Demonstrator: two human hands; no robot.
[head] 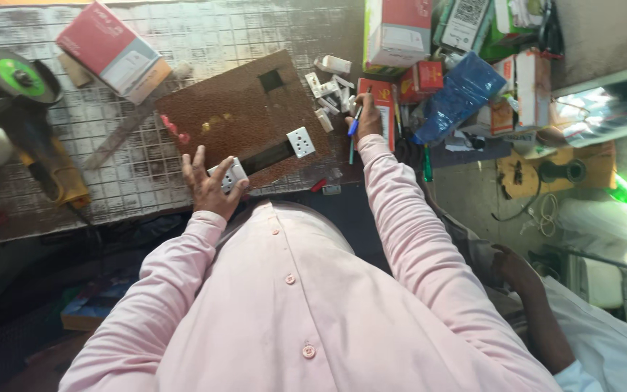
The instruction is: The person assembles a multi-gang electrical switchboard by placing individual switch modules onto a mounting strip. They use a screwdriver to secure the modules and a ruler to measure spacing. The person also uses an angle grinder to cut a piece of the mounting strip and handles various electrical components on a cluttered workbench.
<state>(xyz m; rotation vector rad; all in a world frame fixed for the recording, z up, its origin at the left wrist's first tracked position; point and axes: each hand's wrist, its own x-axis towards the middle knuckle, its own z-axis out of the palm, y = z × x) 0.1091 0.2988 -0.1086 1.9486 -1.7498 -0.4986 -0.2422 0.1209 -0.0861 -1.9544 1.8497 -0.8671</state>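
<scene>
Holding a white socket under its fingers, the left hand pressed down; the right hand, far off, gripped a blue pen.

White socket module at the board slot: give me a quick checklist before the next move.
1. Left hand grips white socket module: ok.
2. Module at the rectangular slot in the brown board: ok; seated: cannot tell.
3. Right hand holds blue-handled screwdriver: ok.
4. Second socket module lying on board: ok.
5. Angle grinder apart from hands: ok.
</scene>
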